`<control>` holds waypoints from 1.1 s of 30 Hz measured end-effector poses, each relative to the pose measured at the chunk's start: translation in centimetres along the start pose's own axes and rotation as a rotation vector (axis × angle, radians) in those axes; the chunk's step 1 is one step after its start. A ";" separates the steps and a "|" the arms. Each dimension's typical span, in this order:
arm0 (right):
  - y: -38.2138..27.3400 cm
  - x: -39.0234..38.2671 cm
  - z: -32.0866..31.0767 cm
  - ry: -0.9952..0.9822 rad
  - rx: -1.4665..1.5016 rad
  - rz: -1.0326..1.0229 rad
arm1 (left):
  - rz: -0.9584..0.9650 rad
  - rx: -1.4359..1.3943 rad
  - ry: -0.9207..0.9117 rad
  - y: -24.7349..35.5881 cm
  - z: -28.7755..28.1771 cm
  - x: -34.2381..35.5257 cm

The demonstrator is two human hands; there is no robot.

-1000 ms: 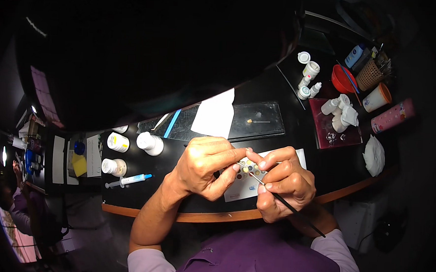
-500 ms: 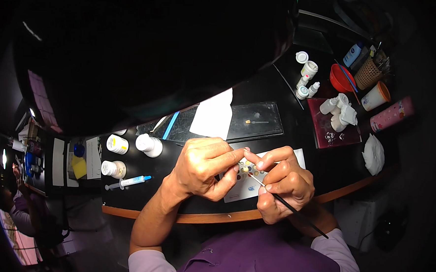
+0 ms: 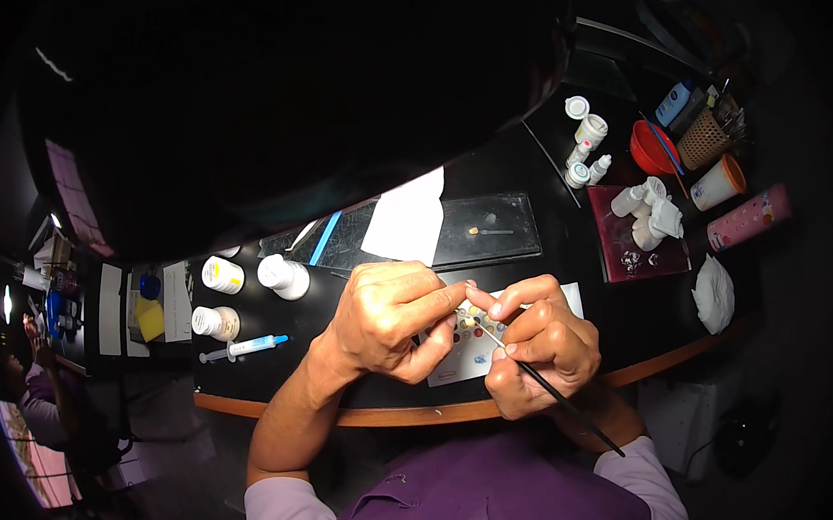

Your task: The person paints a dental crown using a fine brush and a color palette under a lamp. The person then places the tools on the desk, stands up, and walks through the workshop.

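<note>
My left hand [image 3: 385, 320] is closed, its thumb and index finger pinched on a small pale piece [image 3: 462, 316], too small to make out clearly. My right hand [image 3: 548, 347] grips a thin black-handled brush [image 3: 560, 397] whose tip reaches the pale piece. The tips of both index fingers come close together there. Under my hands, on the dark desk, lies a white card palette [image 3: 460, 368] with round dabs of yellow, dark and red colour, partly hidden by my fingers.
Around lie white jars [image 3: 284, 277], a syringe [image 3: 257, 346], a glass slab [image 3: 493, 245] with white paper [image 3: 405, 212], a maroon pad [image 3: 642, 270] with bottles, a red bowl [image 3: 653, 150] and crumpled tissue [image 3: 714, 299]. A dark overhang covers the top left. A person [image 3: 51, 396] shows far left.
My right fingers and the brush have shifted very slightly up and left around the pale piece. My left hand stays nearly in place.
</note>
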State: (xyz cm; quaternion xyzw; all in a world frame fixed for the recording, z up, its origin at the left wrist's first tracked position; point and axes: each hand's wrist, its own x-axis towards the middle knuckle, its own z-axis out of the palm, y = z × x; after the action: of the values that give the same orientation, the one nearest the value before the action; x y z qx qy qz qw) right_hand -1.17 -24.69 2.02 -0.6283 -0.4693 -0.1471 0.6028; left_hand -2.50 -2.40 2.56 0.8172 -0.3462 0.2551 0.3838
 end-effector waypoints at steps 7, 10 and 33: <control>0.1 0.2 0.0 0.045 0.013 -0.011 | 0.009 0.004 -0.016 0.0 -0.2 0.1; 0.0 0.2 0.1 0.042 0.015 -0.017 | 0.016 -0.003 -0.008 0.1 -0.1 0.2; 0.0 0.2 0.3 0.068 0.010 -0.018 | 0.006 -0.004 -0.007 0.1 -0.1 0.2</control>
State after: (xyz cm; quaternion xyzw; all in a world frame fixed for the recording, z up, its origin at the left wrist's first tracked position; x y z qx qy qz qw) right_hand -1.16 -24.35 2.10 -0.6158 -0.4547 -0.1715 0.6202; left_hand -2.46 -2.40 2.76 0.8162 -0.3505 0.2528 0.3836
